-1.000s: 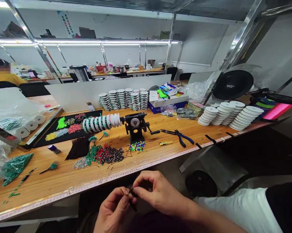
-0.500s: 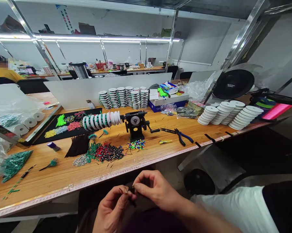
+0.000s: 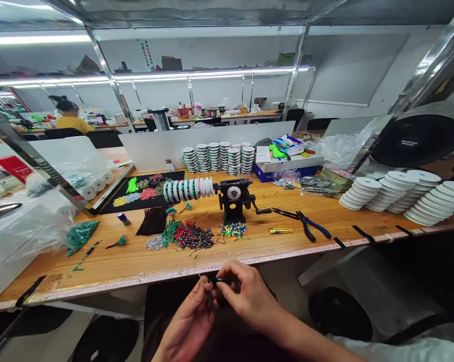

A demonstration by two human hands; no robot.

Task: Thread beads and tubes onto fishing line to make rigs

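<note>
My left hand [image 3: 189, 314] is closed in a pinch on a thin dark strand-like piece [image 3: 210, 302], which hangs down past the fingertips. Right beside it, my right hand [image 3: 249, 294] pinches a small dark piece with a green end [image 3: 221, 280]. Both hands are in front of the table edge, fingertips close together; whether the two pieces touch, I cannot tell. On the table beyond lie a pile of red, black and green small tubes [image 3: 194, 236], silvery bits [image 3: 155, 242], coloured beads [image 3: 234, 231] and a dark bundle of strands [image 3: 151, 221].
A black hand-cranked winder [image 3: 234, 201] carries white spools [image 3: 187, 189]. To its right lie pliers [image 3: 311, 226] and a yellow cutter [image 3: 280, 231]. White spool stacks [image 3: 396, 188] stand at the right. A black mat [image 3: 109, 203] bears coloured piles. Another person in yellow [image 3: 71, 122] sits far back.
The head view has turned, so the table appears shifted right. My hands remain together below the table edge; a green end now shows at my right fingertips.
</note>
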